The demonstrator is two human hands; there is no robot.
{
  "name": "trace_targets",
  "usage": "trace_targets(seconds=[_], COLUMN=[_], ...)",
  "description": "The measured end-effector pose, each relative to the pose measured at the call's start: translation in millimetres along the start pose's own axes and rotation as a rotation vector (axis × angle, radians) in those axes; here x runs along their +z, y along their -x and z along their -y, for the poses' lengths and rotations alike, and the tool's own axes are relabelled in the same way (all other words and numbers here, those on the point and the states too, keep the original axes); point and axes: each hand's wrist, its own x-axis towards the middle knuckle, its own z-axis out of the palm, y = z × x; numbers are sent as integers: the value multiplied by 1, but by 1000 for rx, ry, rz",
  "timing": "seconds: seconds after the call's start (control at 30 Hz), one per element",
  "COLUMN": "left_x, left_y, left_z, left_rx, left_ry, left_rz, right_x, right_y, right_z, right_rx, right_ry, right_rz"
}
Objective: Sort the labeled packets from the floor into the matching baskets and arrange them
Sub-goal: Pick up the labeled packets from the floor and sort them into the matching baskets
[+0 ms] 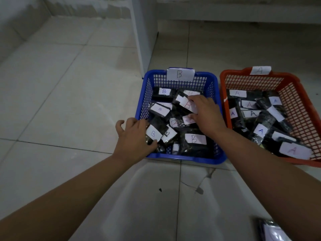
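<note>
A blue basket (182, 159) tagged B and an orange basket (295, 87) tagged A sit side by side on the tiled floor (69, 101). Both hands reach into the blue one. The right hand (206, 113) pinches a B packet (186, 104) at its fingertips. The left hand (133, 136) grips another B packet (153, 133) at the near-left wall. One loose packet (271, 230) lies well behind the right-hand fingers.

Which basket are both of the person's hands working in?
The blue basket, tagged B; the orange basket, tagged A, has no hand in it.
</note>
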Motion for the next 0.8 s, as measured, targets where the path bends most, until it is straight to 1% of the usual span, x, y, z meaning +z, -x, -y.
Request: trace_targets(seconds=[0.07,0.17,0.27,0.37,0.43,0.5,0.57,0.63,0.73,0.8], left_x=[1,4,10,14,16,16,17,15,8,3], left_y=[-2,-4,-2,-1,0,0,0,-1,-3,-5], left_z=[-1,-4,-4,-4,-5,-5,-4,-4,-6,-6], left_rx=[-19,-26,-43,-85,-51,-10,-6,-4,-31,-47], left_ry=[1,-15,-39,18,48,32,6,-28,-30,-16], left_rz=[18,40,8,-19,-46,-65,-64,-44,41,70], right_x=[10,21,28,35,41,45,45,40,26,14], right_y=[-5,-10,-17,-23,-24,-23,-21,-19,-12,-4], right_z=[1,0,1,0,-3,-4,-3,-2,-2,-2], right_rx=[18,19,55,34,40,73,97,92,59,26], right_ry=[14,18,-13,-44,-46,4,72,90,31,-70], right_rz=[22,3,-50,-96,-57,23,104,149,154,122])
